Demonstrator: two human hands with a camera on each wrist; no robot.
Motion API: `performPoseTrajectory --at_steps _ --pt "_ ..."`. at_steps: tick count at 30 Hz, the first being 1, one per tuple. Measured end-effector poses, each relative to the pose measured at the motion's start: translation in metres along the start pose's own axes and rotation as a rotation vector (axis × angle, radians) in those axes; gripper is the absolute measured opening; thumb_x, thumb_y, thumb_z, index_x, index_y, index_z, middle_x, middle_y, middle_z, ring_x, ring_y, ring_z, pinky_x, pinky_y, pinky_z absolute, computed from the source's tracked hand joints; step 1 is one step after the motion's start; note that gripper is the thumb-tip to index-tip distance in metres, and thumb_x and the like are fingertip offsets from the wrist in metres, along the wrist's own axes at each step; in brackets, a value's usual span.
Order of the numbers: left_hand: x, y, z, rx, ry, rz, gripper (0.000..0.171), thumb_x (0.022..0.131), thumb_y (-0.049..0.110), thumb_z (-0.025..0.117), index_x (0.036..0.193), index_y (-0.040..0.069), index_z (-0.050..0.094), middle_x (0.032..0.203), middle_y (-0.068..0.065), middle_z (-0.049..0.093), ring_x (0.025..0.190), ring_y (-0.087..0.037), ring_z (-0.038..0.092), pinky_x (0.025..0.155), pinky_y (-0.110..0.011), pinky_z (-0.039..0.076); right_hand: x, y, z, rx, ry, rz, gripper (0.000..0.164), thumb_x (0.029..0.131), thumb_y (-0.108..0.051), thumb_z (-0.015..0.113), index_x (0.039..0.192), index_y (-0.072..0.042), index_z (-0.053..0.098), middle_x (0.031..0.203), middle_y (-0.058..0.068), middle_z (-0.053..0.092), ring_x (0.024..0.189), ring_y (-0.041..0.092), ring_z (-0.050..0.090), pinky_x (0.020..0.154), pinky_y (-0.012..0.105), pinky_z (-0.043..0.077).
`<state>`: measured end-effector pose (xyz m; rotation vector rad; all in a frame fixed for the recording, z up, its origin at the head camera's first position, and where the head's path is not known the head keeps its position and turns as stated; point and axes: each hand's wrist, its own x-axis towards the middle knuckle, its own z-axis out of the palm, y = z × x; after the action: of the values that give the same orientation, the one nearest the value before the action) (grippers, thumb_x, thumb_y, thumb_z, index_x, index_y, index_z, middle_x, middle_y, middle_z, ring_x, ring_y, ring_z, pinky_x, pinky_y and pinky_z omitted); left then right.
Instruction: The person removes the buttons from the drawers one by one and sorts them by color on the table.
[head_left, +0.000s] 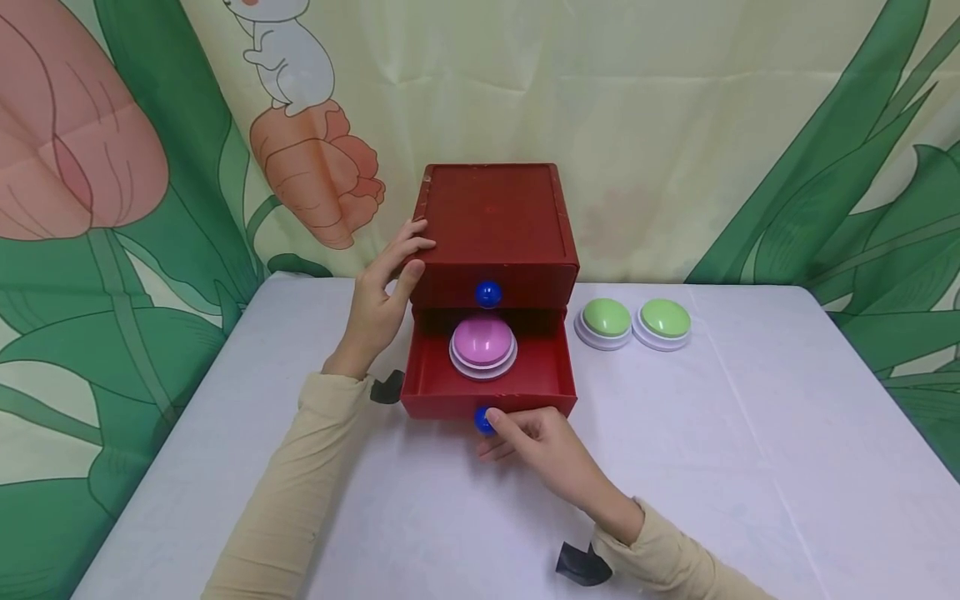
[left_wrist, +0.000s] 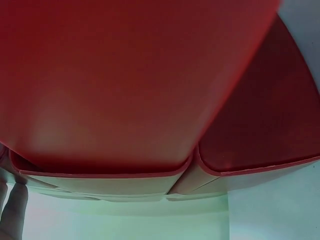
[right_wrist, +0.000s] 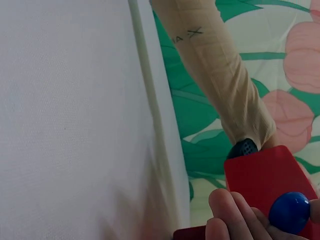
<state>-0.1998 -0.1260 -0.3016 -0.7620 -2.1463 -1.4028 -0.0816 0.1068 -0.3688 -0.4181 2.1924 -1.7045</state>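
Fingers of the right hand [head_left: 536, 442] pinch the blue knob [head_left: 484, 421] on the lower drawer [head_left: 487, 392] of a small red cabinet [head_left: 495, 233], which stands mid-tabletop [head_left: 750, 467]. The left hand [head_left: 386, 292] lies with straight fingers against the cabinet's left side, thumb at the front corner, bracing it — holding nothing. The lower drawer stands pulled well out toward the person, and a pink dome button [head_left: 483, 343] sits inside it, near the back. The upper drawer, with its own blue knob [head_left: 487, 293], is flush and closed.

Judging by how things lie, the work looks partway through: one button is in the open drawer, with the drawer not yet pushed home. Two green dome buttons [head_left: 633, 323] sit side by side on the tabletop just right of the cabinet — untouched, well apart from either hand.
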Motion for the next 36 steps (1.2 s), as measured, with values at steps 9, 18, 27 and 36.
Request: performPoseTrajectory --at_steps 9,18,27,36 --pt "0.0 -0.001 0.001 -0.008 0.005 0.011 0.032 0.102 0.013 0.053 0.13 0.0 0.06 0.15 -0.014 0.048 0.148 -0.028 0.032 0.105 -0.049 0.047 -0.003 0.001 0.002 0.003 0.007 0.008 0.045 0.102 -0.039 0.054 0.109 0.001 0.073 0.089 0.007 0.077 0.083 0.026 0.076 0.079 0.024 0.059" --pt "0.0 0.0 0.001 -0.009 0.011 0.011 0.031 0.101 0.011 0.053 0.129 -0.001 0.06 0.15 -0.015 0.048 0.147 -0.031 0.033 0.105 -0.05 0.047 -0.007 -0.002 0.003 -0.009 -0.002 0.018 0.046 0.102 -0.038 0.053 0.114 0.002 0.071 0.094 0.01 0.077 0.084 0.028 0.075 0.082 0.024 0.058" --pt "0.0 0.0 0.002 -0.012 0.013 0.007 0.031 0.102 0.012 0.052 0.129 -0.001 0.06 0.15 -0.015 0.048 0.148 -0.028 0.032 0.106 -0.049 0.047 -0.011 -0.004 -0.004 -0.027 -0.002 0.01 0.044 0.103 -0.037 0.051 0.112 0.002 0.071 0.094 0.009 0.076 0.085 0.029 0.075 0.082 0.031 0.06" --pt "0.0 0.0 0.002 -0.01 0.012 0.007 0.031 0.101 0.011 0.052 0.129 -0.001 0.06 0.15 -0.015 0.047 0.148 -0.027 0.033 0.106 -0.048 0.047 -0.018 -0.011 -0.015 -0.099 0.03 -0.021 0.04 0.103 -0.036 0.053 0.106 -0.003 0.075 0.092 0.006 0.077 0.084 0.025 0.075 0.081 0.033 0.06"
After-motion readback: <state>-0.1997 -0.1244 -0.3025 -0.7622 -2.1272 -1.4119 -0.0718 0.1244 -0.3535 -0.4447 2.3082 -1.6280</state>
